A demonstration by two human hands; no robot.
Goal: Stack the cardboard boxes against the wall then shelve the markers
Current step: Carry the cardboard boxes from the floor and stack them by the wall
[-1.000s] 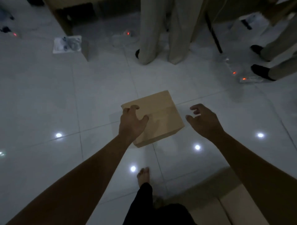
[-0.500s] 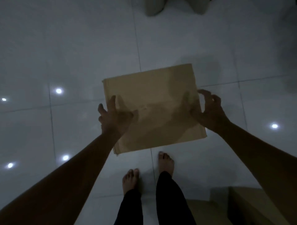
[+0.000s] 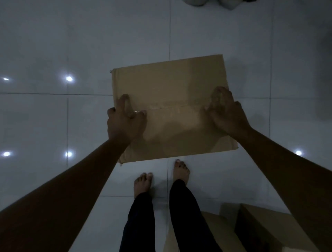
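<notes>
A brown cardboard box [image 3: 170,90] with a taped seam across its top sits in front of my feet in the dim room. My left hand [image 3: 125,120] grips its left edge, fingers curled over the side and thumb on top near the tape. My right hand [image 3: 226,113] grips the right edge the same way. Whether the box rests on the floor or is raised off it cannot be told. No markers are in view.
White glossy floor tiles [image 3: 89,45] reflect ceiling lights. My bare feet [image 3: 143,181] stand just behind the box. More cardboard boxes [image 3: 260,226] lie at the bottom right by my right leg. Another person's feet [image 3: 195,1] show at the top edge.
I stepped up to the box and bent over it. Both hands went from hovering above it to gripping its left and right edges, and the box now fills more of the view.
</notes>
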